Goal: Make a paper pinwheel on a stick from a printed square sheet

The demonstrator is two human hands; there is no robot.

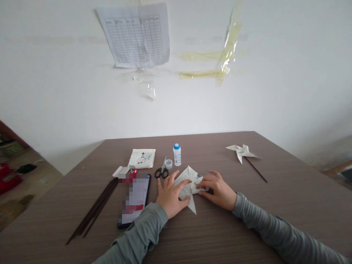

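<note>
- The left hand (171, 196) is lying flat on a folded paper (189, 183), its fingers (180, 185) spreading open and pressing down on the left part of the sheet.
- The right hand (218, 190) is resting on the right part of the same paper, its fingers (202, 182) curling loosely and pinching the paper's edge against the counter (247, 227).
- The paper is lying near the middle of the counter, closer to the near edge than to the far edge, with one pointed corner sticking out toward the near edge between the two hands.
- A pair of scissors (161, 170) is lying just beyond the left hand, toward the far edge.
- A small white bottle (177, 154) with a blue cap is standing upright beyond the paper, and a small clear cap (168, 163) is sitting just beside it.
- A phone (134, 200) is lying face up to the left of the left hand, near it but apart.
- A bundle of dark sticks (95, 211) is lying slantwise left of the phone, running toward the near left corner.
- A printed leaflet (142, 158) is lying toward the far edge, left of the bottle.
- A finished paper pinwheel (242, 151) on a dark stick is lying toward the far right corner, well apart from the hands.
- Both sleeves are grey and striped.
</note>
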